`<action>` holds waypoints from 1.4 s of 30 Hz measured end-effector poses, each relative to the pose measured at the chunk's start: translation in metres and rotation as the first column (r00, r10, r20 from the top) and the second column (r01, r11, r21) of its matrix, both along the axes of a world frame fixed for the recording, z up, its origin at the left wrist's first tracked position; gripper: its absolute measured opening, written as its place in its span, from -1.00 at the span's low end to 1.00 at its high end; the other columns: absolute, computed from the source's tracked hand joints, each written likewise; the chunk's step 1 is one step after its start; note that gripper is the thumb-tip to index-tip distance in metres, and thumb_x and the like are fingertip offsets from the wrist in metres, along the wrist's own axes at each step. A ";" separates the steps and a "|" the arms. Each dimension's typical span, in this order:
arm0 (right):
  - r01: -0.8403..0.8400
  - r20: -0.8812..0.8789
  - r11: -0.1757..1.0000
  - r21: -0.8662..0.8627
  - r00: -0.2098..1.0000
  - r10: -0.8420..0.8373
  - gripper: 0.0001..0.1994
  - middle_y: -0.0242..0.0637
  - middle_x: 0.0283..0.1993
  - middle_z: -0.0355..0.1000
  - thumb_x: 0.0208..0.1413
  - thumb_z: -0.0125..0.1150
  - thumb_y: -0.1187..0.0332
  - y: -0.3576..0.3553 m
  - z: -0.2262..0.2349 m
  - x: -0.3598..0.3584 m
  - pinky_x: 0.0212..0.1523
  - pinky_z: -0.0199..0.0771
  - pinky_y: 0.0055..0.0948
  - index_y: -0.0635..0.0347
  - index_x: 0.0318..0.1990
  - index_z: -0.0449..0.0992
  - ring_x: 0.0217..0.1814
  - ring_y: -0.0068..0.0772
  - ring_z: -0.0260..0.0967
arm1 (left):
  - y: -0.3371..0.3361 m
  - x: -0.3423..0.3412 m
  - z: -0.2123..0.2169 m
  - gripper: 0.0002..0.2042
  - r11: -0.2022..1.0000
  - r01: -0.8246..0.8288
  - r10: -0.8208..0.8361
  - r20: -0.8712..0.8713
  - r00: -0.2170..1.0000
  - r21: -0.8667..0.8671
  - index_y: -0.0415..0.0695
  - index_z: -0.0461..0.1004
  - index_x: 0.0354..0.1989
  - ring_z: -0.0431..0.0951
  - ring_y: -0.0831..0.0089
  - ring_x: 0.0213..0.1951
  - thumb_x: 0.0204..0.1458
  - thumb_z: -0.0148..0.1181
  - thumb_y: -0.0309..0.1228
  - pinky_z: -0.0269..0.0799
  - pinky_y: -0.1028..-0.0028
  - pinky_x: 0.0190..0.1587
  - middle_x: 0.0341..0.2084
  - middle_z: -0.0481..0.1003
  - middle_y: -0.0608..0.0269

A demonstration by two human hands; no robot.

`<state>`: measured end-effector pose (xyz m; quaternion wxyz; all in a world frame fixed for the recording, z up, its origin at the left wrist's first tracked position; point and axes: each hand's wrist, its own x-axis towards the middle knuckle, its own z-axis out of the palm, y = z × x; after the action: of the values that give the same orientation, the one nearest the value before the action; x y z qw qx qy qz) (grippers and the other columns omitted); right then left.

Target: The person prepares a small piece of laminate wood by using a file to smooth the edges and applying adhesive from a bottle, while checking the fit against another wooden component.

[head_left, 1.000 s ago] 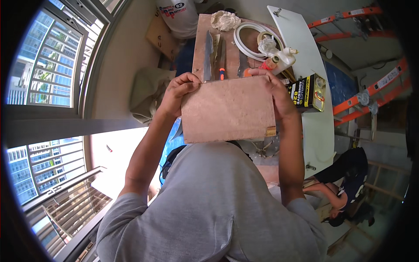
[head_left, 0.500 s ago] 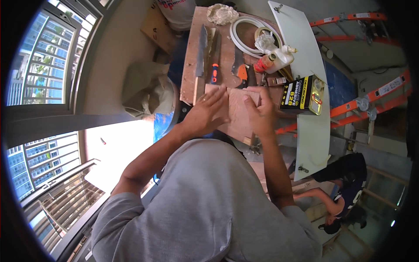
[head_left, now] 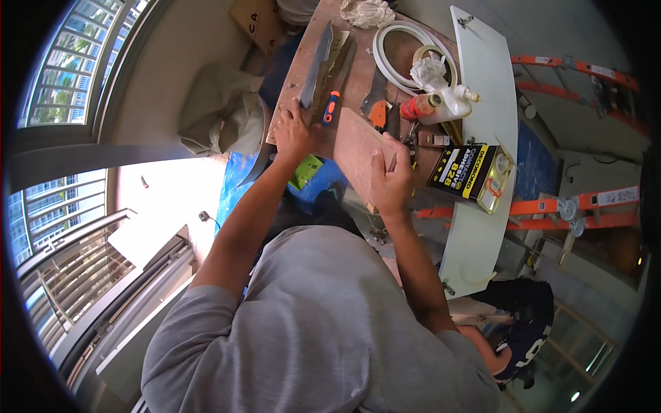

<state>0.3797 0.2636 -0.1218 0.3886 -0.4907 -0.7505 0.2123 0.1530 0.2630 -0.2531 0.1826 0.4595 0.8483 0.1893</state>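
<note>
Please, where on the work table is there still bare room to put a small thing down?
On the wooden table, bare patches lie along the left edge beside the handsaw, and inside the white hose coil. The white board is mostly bare. It is crowded around the glue bottle, the yellow-black tin, and the plywood piece held by the right hand.

The thin wooden board (head_left: 358,148) is light brown, flat and rectangular. It stands tilted at the near edge of the workbench (head_left: 292,82), with its far end resting on the bench and its near end lifted. The right hand (head_left: 391,182) grips its near right corner. The left hand (head_left: 295,131) lies on the near left part of the workbench, just beside the board, apart from it.
</note>
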 end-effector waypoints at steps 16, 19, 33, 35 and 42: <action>-0.112 -0.053 0.970 0.215 0.991 0.126 -0.72 0.11 0.21 0.52 0.16 0.31 0.55 -0.001 -0.022 -0.016 0.18 0.56 -0.13 0.31 0.01 0.46 0.17 0.12 0.56 | 0.066 -0.012 -0.008 -0.39 0.978 0.209 -0.202 -0.163 0.966 0.024 0.06 0.27 0.42 0.39 -0.22 0.24 0.14 0.22 -0.34 0.44 0.02 0.15 0.30 0.27 -0.24; -0.124 -0.102 0.981 0.152 0.985 0.140 -0.63 0.18 0.22 0.49 0.17 0.27 0.54 -0.009 -0.020 -0.009 0.08 0.61 -0.11 0.29 0.14 0.46 0.15 0.18 0.55 | 0.078 -0.016 -0.012 -0.52 0.994 0.100 -0.097 -0.074 0.993 0.035 -0.04 0.37 0.29 0.51 -0.16 0.07 0.21 0.21 -0.22 0.44 0.02 0.08 0.10 0.45 -0.29; -0.036 -0.048 0.996 0.076 0.998 0.040 -0.57 0.29 0.41 0.27 0.22 0.12 0.62 -0.006 -0.043 -0.046 0.33 0.42 -0.05 0.47 0.26 0.40 0.40 0.30 0.32 | -0.015 0.009 0.083 -0.54 0.911 -0.321 -0.201 0.960 0.197 0.257 -0.19 0.23 0.39 0.63 0.36 -0.26 0.38 0.00 -0.29 0.60 0.37 -0.23 -0.14 0.58 0.06; -0.096 -0.013 0.990 0.107 0.995 0.098 -0.46 0.33 0.44 0.20 0.19 0.13 0.65 -0.008 -0.050 -0.054 0.29 0.47 -0.06 0.40 0.36 0.30 0.42 0.31 0.30 | -0.012 0.025 0.092 -0.54 0.930 -0.260 -0.183 0.941 0.285 0.259 -0.16 0.20 0.40 0.62 0.42 -0.18 0.39 -0.03 -0.28 0.60 0.40 -0.18 -0.04 0.59 0.04; -0.373 -0.258 0.903 -0.213 0.913 0.316 -0.42 0.24 0.52 0.06 0.29 0.18 0.39 -0.015 -0.062 -0.036 0.41 0.28 -0.08 0.41 0.41 0.23 0.44 0.26 0.24 | -0.013 0.027 0.069 -0.53 0.961 -0.224 -0.124 0.977 0.171 0.161 -0.16 0.23 0.42 0.58 0.51 -0.19 0.39 -0.01 -0.28 0.58 0.45 -0.18 -0.12 0.56 0.22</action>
<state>0.3436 0.2482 -0.1841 0.3571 -0.3696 -0.7446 0.4259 0.1799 0.2501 -0.1845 0.6145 0.2207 0.5111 0.5591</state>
